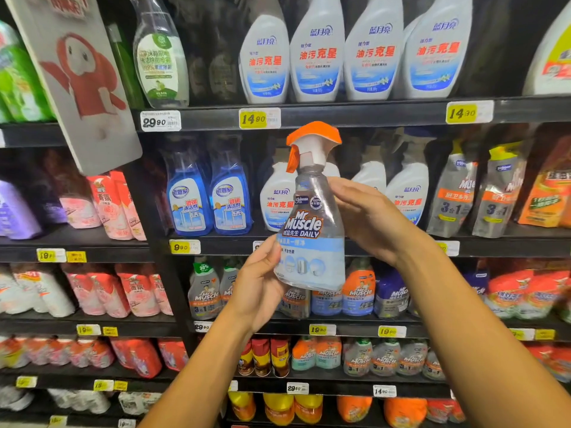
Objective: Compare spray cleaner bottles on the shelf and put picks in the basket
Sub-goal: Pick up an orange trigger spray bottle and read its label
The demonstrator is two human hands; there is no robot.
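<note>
Two hands hold one clear plastic spray bottle (pixel 312 230) upright before the shelves (pixel 340 114): left hand (pixel 259 291) grips its base, right hand (pixel 367 217) cups its shoulder, fingers curled behind. Orange-and-white trigger head, glossy label.

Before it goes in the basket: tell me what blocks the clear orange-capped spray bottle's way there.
Cannot tell: no basket is in view. The clear orange-capped spray bottle is held off the shelf by the left hand and right hand, with nothing visible in front of it.
</note>
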